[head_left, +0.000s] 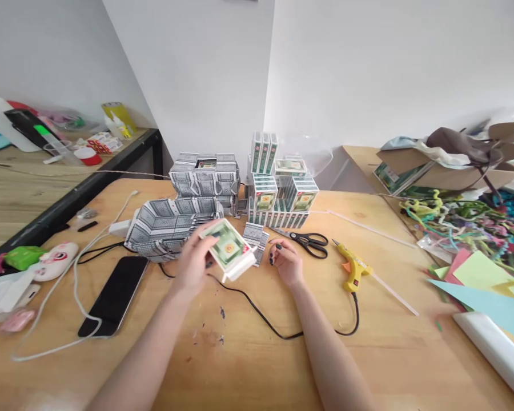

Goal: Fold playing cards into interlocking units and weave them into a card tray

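Note:
In my left hand point(192, 260) is a green and white playing-card box point(228, 245), tilted above the table, its end flap open toward the right. My right hand point(288, 262) rests at the tabletop with its fingers curled inward and nothing visible in them. Between the two hands lie a few grey-patterned playing cards point(257, 237), partly behind the box. Beyond my left hand stands an open tray-like shape made of folded cards point(154, 228). Black-handled scissors point(310, 242) lie just past my right hand.
Stacked card boxes point(278, 200) and a block of folded cards point(203, 177) stand at the back. A yellow glue gun point(353, 267) lies at right, its black cord point(257, 311) crossing the front. A phone point(113, 297) and white cable lie left; pipe cleaners point(466, 214) pile at right.

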`<state>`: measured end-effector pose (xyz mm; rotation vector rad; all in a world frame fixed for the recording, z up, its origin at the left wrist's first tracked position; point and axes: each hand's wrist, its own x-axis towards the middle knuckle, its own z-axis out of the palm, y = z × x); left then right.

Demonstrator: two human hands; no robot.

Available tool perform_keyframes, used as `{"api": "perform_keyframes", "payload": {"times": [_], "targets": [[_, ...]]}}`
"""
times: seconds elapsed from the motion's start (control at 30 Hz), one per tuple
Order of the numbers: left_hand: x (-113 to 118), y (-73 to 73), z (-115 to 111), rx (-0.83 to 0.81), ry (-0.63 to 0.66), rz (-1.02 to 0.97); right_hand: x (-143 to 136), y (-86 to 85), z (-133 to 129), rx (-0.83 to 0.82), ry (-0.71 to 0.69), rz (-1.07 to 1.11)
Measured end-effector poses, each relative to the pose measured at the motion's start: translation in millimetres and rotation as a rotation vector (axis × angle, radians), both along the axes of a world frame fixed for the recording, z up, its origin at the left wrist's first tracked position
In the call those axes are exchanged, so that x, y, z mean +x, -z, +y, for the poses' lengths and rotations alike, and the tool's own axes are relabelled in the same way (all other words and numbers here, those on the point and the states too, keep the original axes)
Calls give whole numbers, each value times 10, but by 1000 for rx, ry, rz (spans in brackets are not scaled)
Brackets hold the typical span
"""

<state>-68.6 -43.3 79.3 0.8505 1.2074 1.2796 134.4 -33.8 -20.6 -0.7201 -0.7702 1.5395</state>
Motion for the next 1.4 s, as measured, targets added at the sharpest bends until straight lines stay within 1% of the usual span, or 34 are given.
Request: {"api": "perform_keyframes", "payload": {"times": [0.03,0.13,0.17,0.23,0.27,0.33,0.37,0.43,0.5,0.6,0.7,0.8,1.07,1.17,1.27,1.4], "targets": [[-136,-123,30,67,-50,100,-13,8,1,11,-17,-14],[-550,-435,164,328,-291,397,-53,26,10,24,-55,-54],[-666,-515,211,398,-349,518,-63,32,14,22,-61,-66],[-839,-630,290,508,-440,856,-73,43,20,13,-72,-83],[-893,-664,320,529,-471,1046,-75,48,22,9,-74,-88],[-949,-685,369,522,-479,1362,-72,59,22,5,-80,-95],[-959,-675,389,510,-466,1473,-69,64,22,5,-81,-99],[-964,-632,427,491,-443,1603,-65,73,21,5,-81,-106],[-967,-582,463,478,-443,1669,-64,82,21,1,-76,-114],[-985,-545,503,494,-455,1713,-67,92,24,-2,-72,-129],[-1005,-552,523,528,-473,1708,-69,96,27,0,-78,-136],[-1015,-557,533,527,-484,1728,-68,97,27,-4,-81,-136],[-1002,-529,544,560,-477,1730,-73,96,26,-13,-79,-143],[-994,-574,534,525,-489,1719,-74,94,30,-10,-76,-147],[-1003,-653,530,504,-537,1697,-71,89,31,-14,-75,-151],[-1035,-806,494,564,-603,1631,-72,75,27,-20,-73,-157]]}}
